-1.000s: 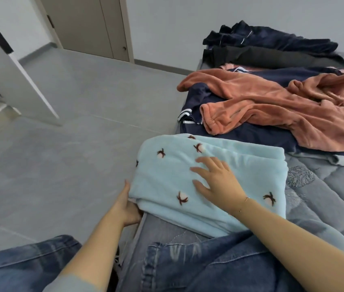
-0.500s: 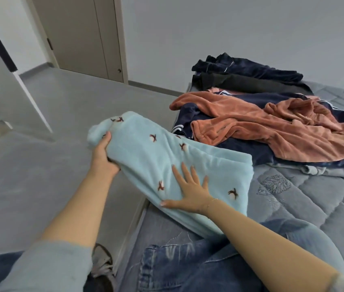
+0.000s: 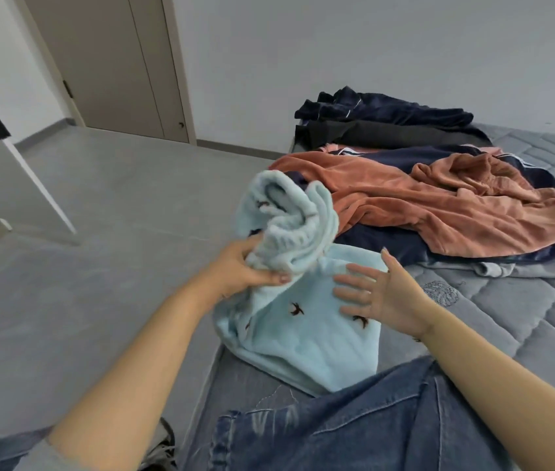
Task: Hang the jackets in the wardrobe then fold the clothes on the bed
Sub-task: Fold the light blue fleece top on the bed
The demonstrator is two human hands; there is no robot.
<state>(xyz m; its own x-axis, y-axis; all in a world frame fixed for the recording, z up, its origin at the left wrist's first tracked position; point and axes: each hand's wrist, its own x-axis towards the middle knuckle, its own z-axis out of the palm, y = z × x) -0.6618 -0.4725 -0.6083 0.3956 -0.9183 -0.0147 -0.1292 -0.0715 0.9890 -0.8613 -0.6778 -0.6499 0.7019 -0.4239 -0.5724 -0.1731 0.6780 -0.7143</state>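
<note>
1. Fleece in pale blue, a garment (image 3: 306, 331) dotted with small dark embroidered motifs, is lying at the near edge of the bed (image 3: 507, 334), its lower part spread flat on the grey quilted cover and its upper end lifted clear of it.
2. Left hand (image 3: 245, 270) is gripping that lifted end, fingers and thumb curling round a bunched, rolled-up wad of the fabric and holding it above the flat part.
3. Right hand (image 3: 381, 297) is resting palm down on the flat part of the blue garment, fingers straight and spread apart, pressing the cloth against the bed.
4. Denim-clad leg (image 3: 354, 423) of the person is lying across the bed's near corner, overlapping the lower edge of the blue fleece.
5. Beyond the hands, a rust-orange velvety garment (image 3: 439, 205) is sprawling unfolded over a navy garment (image 3: 388, 246) with white piping.
6. Farther back, a dark navy piece (image 3: 388, 110) is sitting on top of a black one (image 3: 388, 134), both near the far end of the bed.
7. A pale grey cloth (image 3: 524, 266) is poking out from under the navy garment on the right.
8. Off the bed to the left, grey floor tiles (image 3: 116, 215) are stretching toward a closed beige door (image 3: 116, 62), and a white panel (image 3: 14, 171) is leaning into view at the left edge.
</note>
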